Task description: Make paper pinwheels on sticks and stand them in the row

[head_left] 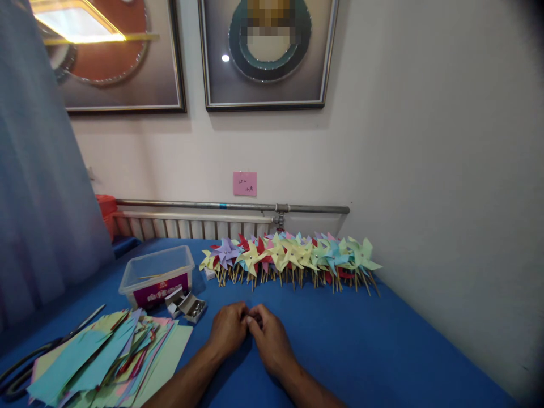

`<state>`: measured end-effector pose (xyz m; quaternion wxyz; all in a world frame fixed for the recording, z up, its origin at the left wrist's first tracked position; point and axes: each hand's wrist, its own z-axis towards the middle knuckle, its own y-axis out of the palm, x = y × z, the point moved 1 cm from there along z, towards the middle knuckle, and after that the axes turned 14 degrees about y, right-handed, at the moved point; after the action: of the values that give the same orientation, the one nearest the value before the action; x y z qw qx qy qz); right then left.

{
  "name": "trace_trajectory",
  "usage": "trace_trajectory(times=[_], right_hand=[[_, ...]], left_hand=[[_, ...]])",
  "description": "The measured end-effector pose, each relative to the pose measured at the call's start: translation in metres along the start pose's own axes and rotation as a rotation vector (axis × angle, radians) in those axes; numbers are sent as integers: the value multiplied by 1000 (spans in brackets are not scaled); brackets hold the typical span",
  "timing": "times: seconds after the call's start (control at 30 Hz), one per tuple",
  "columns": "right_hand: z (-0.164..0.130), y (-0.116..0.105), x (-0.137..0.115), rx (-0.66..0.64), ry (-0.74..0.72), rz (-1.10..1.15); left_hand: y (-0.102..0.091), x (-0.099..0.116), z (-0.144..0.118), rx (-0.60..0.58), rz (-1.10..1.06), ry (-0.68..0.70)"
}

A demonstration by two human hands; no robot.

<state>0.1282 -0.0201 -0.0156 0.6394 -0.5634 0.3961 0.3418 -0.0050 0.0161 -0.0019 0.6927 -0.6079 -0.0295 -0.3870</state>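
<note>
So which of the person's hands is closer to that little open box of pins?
Left. The left hand lies just right of the small open box on the blue table; the right hand sits beyond it, farther from the box.

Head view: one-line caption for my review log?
Both hands meet fingertip to fingertip on the blue table, before a row of paper pinwheels.

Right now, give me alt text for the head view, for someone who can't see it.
Left hand and right hand meet fingertip to fingertip on a blue table. Behind them stands a row of paper pinwheels; at left lie a paper pile, scissors and a plastic box.
</note>
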Motion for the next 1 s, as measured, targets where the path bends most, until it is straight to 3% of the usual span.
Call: trace_trajectory(times=[1.0], right_hand=[[0,0,0,0,-8,-5]], left_hand=[[-2,2,0,-7,-11,1]])
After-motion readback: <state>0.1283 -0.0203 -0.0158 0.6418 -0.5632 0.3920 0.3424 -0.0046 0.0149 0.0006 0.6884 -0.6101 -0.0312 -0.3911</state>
